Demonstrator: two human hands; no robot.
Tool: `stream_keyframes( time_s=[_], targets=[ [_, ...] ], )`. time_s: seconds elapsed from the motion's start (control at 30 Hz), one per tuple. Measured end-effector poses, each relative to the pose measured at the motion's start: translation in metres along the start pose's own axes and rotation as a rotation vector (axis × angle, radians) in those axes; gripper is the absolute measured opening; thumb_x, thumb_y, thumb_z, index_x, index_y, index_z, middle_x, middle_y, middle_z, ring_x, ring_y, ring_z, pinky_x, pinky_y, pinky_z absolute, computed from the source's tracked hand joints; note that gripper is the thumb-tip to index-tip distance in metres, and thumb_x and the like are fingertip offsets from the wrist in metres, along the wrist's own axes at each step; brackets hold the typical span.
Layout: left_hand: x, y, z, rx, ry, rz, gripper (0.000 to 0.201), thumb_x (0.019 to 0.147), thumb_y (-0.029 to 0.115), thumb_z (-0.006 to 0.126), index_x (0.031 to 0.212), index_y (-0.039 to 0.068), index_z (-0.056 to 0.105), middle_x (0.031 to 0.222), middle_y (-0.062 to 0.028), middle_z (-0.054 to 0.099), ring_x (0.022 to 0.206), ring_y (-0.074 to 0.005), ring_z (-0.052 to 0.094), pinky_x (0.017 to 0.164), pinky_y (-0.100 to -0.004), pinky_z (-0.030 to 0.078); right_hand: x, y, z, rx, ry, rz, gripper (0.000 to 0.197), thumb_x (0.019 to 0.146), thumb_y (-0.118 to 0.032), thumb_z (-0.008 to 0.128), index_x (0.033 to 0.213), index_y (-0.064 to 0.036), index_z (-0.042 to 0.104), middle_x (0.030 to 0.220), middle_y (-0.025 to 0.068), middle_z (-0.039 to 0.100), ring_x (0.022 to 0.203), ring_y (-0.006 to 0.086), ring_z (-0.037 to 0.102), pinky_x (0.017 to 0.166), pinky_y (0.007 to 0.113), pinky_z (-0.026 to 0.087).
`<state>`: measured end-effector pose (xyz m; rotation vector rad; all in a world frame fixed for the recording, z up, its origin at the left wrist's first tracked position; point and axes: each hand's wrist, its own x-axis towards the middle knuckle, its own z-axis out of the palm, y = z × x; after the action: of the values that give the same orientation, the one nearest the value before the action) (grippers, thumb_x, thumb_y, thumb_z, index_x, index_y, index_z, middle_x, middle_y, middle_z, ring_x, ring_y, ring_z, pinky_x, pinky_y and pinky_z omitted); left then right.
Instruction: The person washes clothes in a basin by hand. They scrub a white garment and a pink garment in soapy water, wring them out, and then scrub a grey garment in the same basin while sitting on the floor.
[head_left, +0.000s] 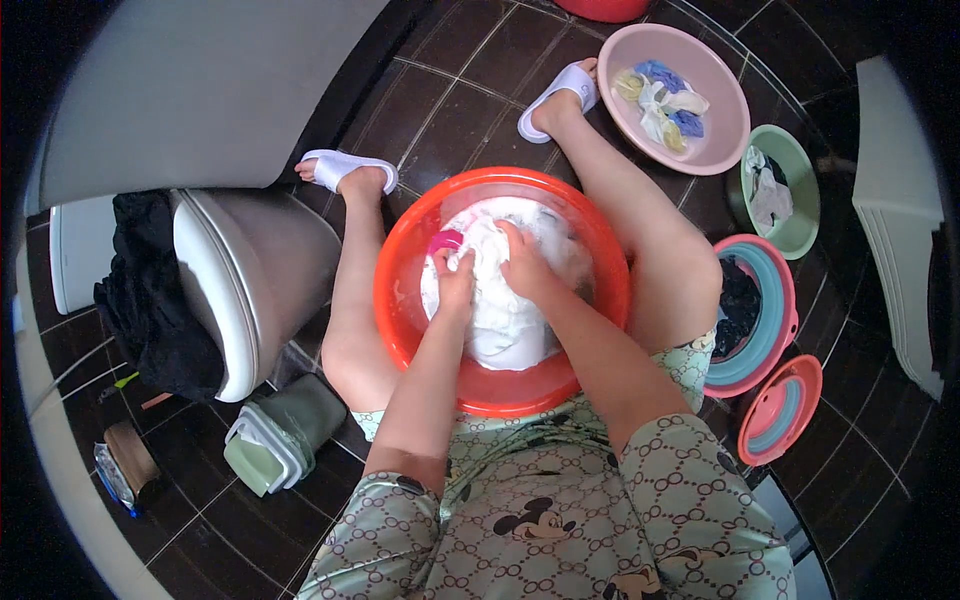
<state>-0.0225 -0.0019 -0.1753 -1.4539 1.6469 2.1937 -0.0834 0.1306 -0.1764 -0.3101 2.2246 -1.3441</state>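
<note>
A red basin (402,330) stands between my legs, with white suds and wet white cloth (490,265) in it. My left hand (457,284) is closed on a bunched fold of this cloth, left of the middle. Close by on the right, my right hand (525,265) grips the same cloth from its other side. Just beyond my left fingers is a bright pink object (445,241), partly covered by the cloth; its kind I cannot make out. Suds and cloth hide the basin's bottom.
To the right stand a pink basin (620,120) with light and blue cloths, a green basin (812,215), and two pink-and-blue tubs (778,300). At left are a toilet (240,320) with black cloth (150,300) over it and a green bin (310,415). Dark tiles cover the floor.
</note>
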Motion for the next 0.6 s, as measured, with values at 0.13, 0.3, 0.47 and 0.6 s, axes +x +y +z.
stream_keyframes(
  time_s=[0.13, 0.3, 0.47, 0.6],
  targets=[
    [0.029, -0.025, -0.016, 0.052, 0.097, 0.178, 0.051, 0.080, 0.024, 0.067, 0.120, 0.006, 0.041, 0.080, -0.0052, 0.058, 0.060, -0.0142, 0.052, 0.053, -0.0302, 0.042, 0.011, 0.005, 0.009, -0.032, -0.190, 0.178, 0.068, 0.077, 0.002, 0.049, 0.140, -0.0116, 0.026, 0.124, 0.0285, 0.048, 0.113, 0.0407, 0.049, 0.099, 0.043, 0.038],
    [0.036, -0.014, 0.008, 0.296, 0.040, -0.236, 0.073, 0.072, 0.027, 0.075, 0.121, -0.014, 0.040, 0.113, -0.0189, 0.054, 0.095, -0.0217, 0.055, 0.081, -0.0322, 0.046, 0.027, 0.054, 0.019, -0.086, -0.176, 0.200, 0.061, 0.079, -0.001, 0.049, 0.138, -0.0095, 0.034, 0.119, 0.0278, 0.053, 0.108, 0.0393, 0.054, 0.095, 0.043, 0.042],
    [-0.021, 0.028, 0.044, -0.261, 0.391, 0.115, 0.046, 0.075, 0.017, 0.074, 0.109, 0.000, 0.048, 0.108, -0.0172, 0.056, 0.099, -0.0248, 0.056, 0.086, -0.0389, 0.047, 0.007, -0.037, -0.002, -0.032, 0.228, -0.023, 0.045, 0.074, -0.002, 0.053, 0.118, -0.0089, 0.057, 0.120, 0.0211, 0.055, 0.105, 0.0383, 0.055, 0.089, 0.043, 0.045],
    [-0.020, 0.060, 0.003, -0.644, -0.778, -0.395, 0.035, 0.093, 0.042, 0.045, 0.106, 0.010, 0.054, 0.102, -0.0106, 0.058, 0.094, -0.0247, 0.057, 0.084, -0.0397, 0.048, -0.052, -0.124, -0.014, -0.038, 0.199, -0.370, 0.028, 0.066, -0.010, 0.062, 0.095, -0.0124, 0.063, 0.095, 0.0116, 0.058, 0.085, 0.0353, 0.059, 0.072, 0.046, 0.048]
  ],
)
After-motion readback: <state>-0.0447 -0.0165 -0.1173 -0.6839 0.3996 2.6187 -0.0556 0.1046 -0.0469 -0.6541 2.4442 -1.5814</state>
